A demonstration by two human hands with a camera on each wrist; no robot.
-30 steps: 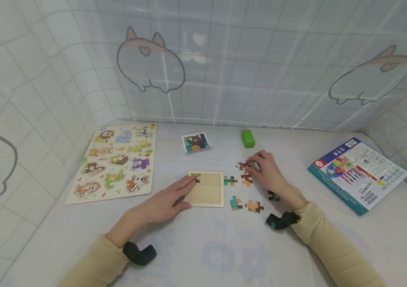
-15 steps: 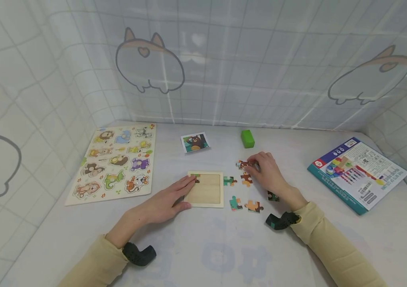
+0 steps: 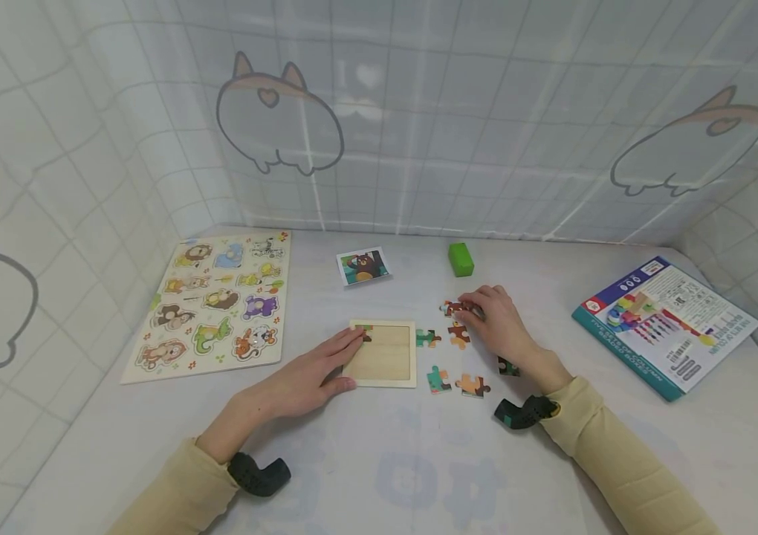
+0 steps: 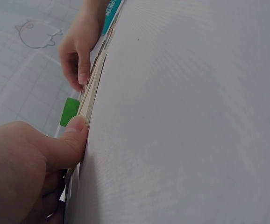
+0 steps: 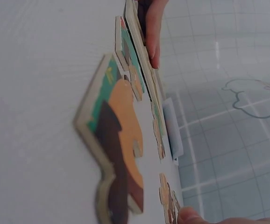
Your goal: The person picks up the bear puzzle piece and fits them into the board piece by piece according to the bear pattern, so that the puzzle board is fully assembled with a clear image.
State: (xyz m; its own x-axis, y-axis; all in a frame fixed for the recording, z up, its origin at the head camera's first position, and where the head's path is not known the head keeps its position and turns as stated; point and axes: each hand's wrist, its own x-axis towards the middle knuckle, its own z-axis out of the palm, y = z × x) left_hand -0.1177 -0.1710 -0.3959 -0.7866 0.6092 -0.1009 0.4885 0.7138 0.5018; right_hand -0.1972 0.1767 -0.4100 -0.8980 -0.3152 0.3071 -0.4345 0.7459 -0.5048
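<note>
"What have you got there?"

"My left hand (image 3: pixel 308 375) lies at the left side of the wooden frame (image 3: pixel 413 357), fingers stretched out over its rim, thumb against the near corner. My right hand (image 3: pixel 499 325) pinches a puzzle piece (image 3: pixel 448 307) between thumb and finger."

"Where's that piece?"

"Right of the frame and beyond it a little, apart from it. The brown piece (image 3: pixel 459 336) is just on the near side; I can't tell whether they touch."

"And the others?"

"A corner piece (image 3: pixel 368 337) sits in the frame's far left corner, partly under my fingers. The green piece (image 3: pixel 428 338) lies just beside the frame's right side. Nearer me are the teal piece (image 3: pixel 438 379) and the orange piece (image 3: pixel 473 385), and the dark piece (image 3: pixel 507 366) is by my right wrist."

"Anything farther off?"

"The picture card (image 3: pixel 364 266) and the green block (image 3: pixel 461 260), both beyond the frame."
</note>
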